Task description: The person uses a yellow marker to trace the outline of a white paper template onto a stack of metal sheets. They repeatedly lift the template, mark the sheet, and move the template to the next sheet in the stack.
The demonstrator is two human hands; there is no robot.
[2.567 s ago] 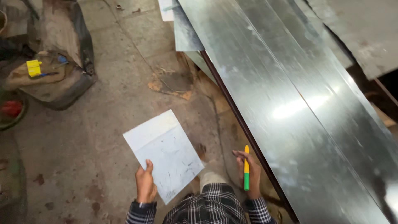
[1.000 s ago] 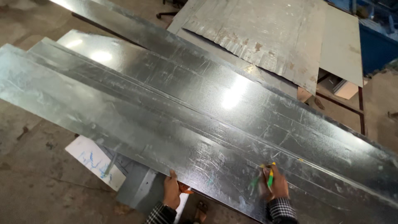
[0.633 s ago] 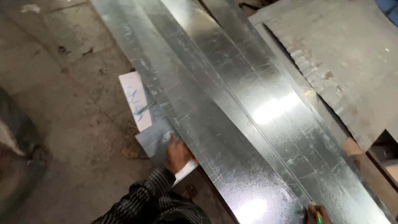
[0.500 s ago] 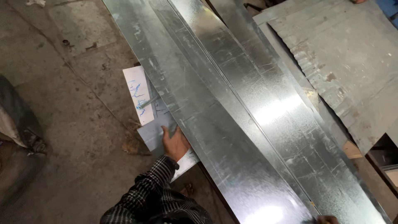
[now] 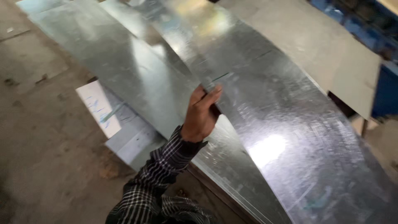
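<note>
The concrete floor (image 5: 37, 166) is filling the whole side from 7 to 10 o'clock, grey, stained and bare in patches. Over it, running from 11 o'clock down to 5 o'clock, the stack of galvanised sheets (image 5: 137, 83) is lying long and flat, catching soft glare. The top sheet (image 5: 282, 124) is the widest thing I am looking at — it is bowing upward along its near edge, arching away from the ones beneath it and sweeping off toward 4 o'clock, where a bright patch of light is shining on it.

At 1 to 2 o'clock a duller grey panel (image 5: 323, 54) is lying behind the stack, its corner hanging over a dark gap, and at 3 o'clock something blue (image 5: 385, 91) is standing at the edge of view; it is too blurred for me to tell what.

My left hand (image 5: 201, 114) is sitting near the centre, the checked sleeve (image 5: 157, 182) running down to 6 o'clock. My fingers (image 5: 211, 95) are closing over the near edge of the top sheet, thumb on the underside — gripping it and holding that edge raised off the stack.

At 9 o'clock a white paper (image 5: 97, 108) with faint blue-green markings is lying on a low grey slab (image 5: 132, 139) just beside the stack, partly tucked beneath the sheets' overhang.

My right hand is out of view, so I cannot tell what its fingers are doing.
</note>
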